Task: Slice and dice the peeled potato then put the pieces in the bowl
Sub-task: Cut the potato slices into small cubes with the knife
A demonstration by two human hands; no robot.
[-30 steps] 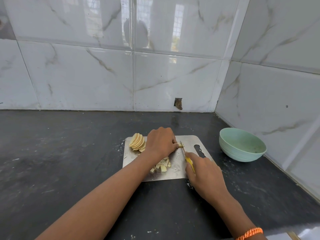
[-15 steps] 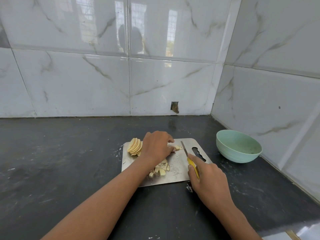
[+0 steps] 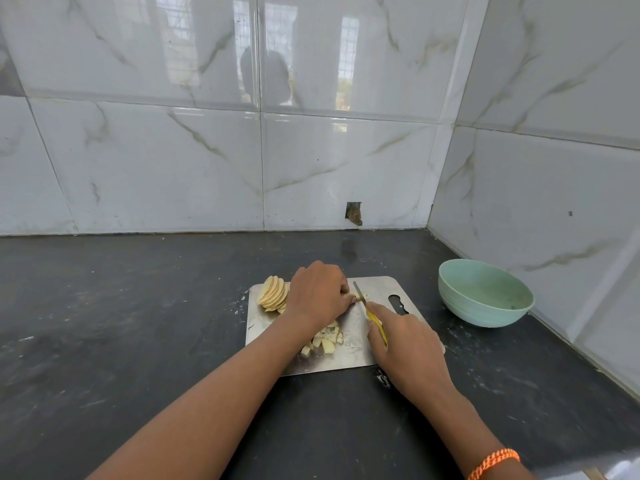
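Seemingly, from the head view, potato slices (image 3: pixel 360 295) are pinned on the cutting board (image 3: pixel 349 355) under the curled left hand (image 3: pixel 318 294); the knife (image 3: pixel 367 308) is gripped by the right hand (image 3: pixel 405 341), its blade just beside those fingertips, so a nick is risked; dice (image 3: pixel 323 339) could be scattered before the bowl (image 3: pixel 485 294) is reached.

Pale potato slices (image 3: pixel 273 294) stood fanned on edge at far-left of steel board (image 3: pixel 349 356). Diced pieces (image 3: pixel 323 339) lay heaped nr board's front-centre. Mint-green bowl (image 3: pixel 485 294) sat upright on counter, rt of board, apart from it.
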